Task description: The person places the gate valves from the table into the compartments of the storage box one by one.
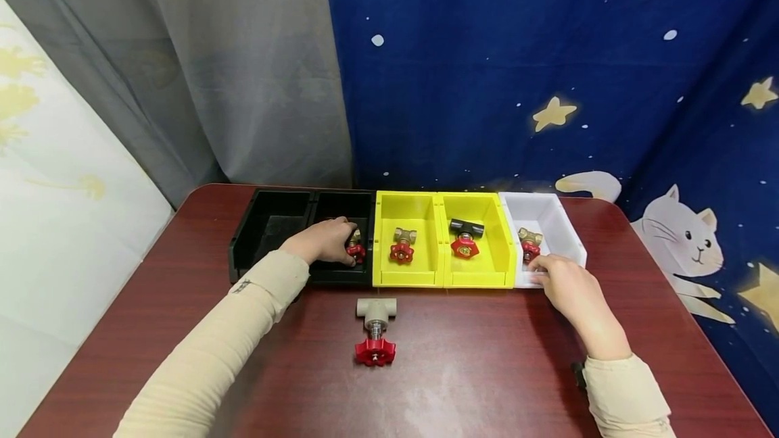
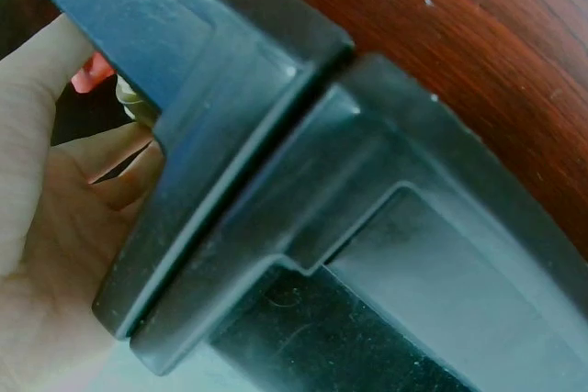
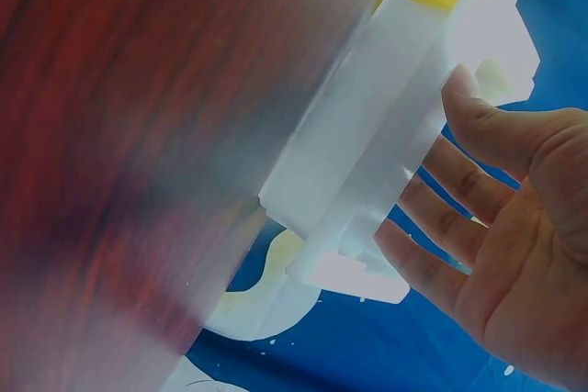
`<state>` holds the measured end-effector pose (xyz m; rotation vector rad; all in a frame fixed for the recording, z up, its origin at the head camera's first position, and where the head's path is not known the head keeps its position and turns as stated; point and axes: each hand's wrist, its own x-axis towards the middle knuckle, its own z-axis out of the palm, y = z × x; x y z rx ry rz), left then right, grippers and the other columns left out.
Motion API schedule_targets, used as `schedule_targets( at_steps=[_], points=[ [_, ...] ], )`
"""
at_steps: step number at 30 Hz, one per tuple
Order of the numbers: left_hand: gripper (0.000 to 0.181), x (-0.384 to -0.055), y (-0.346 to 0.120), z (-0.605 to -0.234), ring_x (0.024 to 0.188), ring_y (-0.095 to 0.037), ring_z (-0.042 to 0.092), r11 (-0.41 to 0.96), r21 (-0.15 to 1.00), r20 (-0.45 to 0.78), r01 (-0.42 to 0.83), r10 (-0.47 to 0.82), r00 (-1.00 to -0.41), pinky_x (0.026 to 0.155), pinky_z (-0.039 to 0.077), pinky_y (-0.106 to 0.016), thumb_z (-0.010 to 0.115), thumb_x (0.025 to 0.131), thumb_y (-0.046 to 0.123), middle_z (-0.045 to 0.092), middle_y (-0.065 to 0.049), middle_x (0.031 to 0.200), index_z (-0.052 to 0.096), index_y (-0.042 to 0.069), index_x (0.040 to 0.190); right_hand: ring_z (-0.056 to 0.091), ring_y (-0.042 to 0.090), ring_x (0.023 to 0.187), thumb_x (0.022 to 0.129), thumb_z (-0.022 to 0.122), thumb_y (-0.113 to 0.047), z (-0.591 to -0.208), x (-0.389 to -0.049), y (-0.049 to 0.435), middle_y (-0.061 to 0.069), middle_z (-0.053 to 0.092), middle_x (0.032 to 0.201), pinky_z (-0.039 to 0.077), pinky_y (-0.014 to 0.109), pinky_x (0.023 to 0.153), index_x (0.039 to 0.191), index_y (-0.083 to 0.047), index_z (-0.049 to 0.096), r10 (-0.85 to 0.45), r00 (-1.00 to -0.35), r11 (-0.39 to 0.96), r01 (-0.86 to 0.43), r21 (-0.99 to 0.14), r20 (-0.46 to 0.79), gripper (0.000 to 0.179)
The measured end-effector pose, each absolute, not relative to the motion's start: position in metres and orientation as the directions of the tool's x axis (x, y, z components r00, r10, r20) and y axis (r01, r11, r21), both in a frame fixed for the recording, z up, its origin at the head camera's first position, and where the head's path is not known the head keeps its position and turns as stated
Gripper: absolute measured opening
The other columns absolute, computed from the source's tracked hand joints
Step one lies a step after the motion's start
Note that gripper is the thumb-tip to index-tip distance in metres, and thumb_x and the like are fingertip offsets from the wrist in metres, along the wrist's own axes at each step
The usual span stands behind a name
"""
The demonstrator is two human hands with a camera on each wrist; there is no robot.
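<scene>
My left hand [image 1: 325,240] reaches into the second black bin and grips a brass valve [image 1: 356,249] with a red handwheel, thumb on one side and fingers on the other. In the left wrist view the bin wall hides most of this valve. At the front of the white bin [image 1: 562,235], my right hand [image 1: 571,286] has its fingers over the rim, near another brass valve [image 1: 530,243] with a red wheel. The right wrist view shows that hand's fingers [image 3: 441,227] spread and fairly straight; the bin wall hides their tips.
Two yellow bins stand mid-row, one with a brass valve [image 1: 404,245], one with a black-bodied valve [image 1: 466,238]. A beige tee valve [image 1: 376,331] with a red wheel lies on the table [image 1: 475,370] in front. The leftmost black bin [image 1: 274,222] adjoins the second.
</scene>
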<state>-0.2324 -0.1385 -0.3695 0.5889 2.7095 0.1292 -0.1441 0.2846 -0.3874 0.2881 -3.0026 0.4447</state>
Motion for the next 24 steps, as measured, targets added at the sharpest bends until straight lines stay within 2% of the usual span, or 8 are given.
schedule_targets(
  at_steps=[7,14,19,24],
  points=[
    [0.079,-0.230,-0.137,-0.370,0.131,-0.038,0.046,0.906,0.150,-0.329,0.397,0.424,-0.844,0.105,0.043,-0.048,0.077,0.088,0.033,0.040,-0.023,0.150,0.041,-0.004,0.148,0.063,0.035,0.085,0.088,0.072,-0.005,-0.388,-0.144,0.285,0.016,0.069,0.099,0.051,0.059,0.076,0.095,-0.006,0.072,-0.175,-0.976,0.938,-0.206,-0.277,0.132,0.007],
    [0.075,-0.222,-0.135,-0.366,0.137,-0.039,0.039,0.908,0.128,-0.331,0.399,0.418,-0.846,0.109,0.038,-0.050,0.072,0.092,0.032,0.038,-0.024,0.151,0.037,-0.003,0.149,0.063,0.035,0.085,0.088,0.072,-0.005,-0.388,-0.143,0.285,0.016,0.069,0.097,0.052,0.058,0.076,0.094,-0.006,0.072,-0.177,-0.975,0.937,-0.209,-0.281,0.134,0.006],
    [0.069,-0.212,-0.136,-0.362,0.135,-0.039,0.042,0.916,0.101,-0.278,0.387,0.400,-0.873,0.107,0.040,-0.051,0.067,0.095,0.037,0.042,-0.023,0.148,0.043,-0.001,0.147,0.063,0.035,0.084,0.088,0.072,-0.004,-0.388,-0.143,0.285,0.016,0.069,0.096,0.052,0.059,0.076,0.094,-0.006,0.072,-0.177,-0.974,0.937,-0.211,-0.279,0.139,0.006],
    [0.053,-0.199,-0.143,-0.358,0.126,-0.034,0.053,0.909,0.092,-0.149,0.407,0.417,-0.897,0.101,0.046,-0.050,0.064,0.098,0.033,0.053,-0.018,0.140,0.055,0.004,0.140,0.063,0.035,0.085,0.088,0.072,-0.004,-0.389,-0.144,0.285,0.017,0.069,0.098,0.051,0.059,0.076,0.094,-0.006,0.072,-0.181,-0.973,0.937,-0.214,-0.277,0.143,0.007]
  ],
)
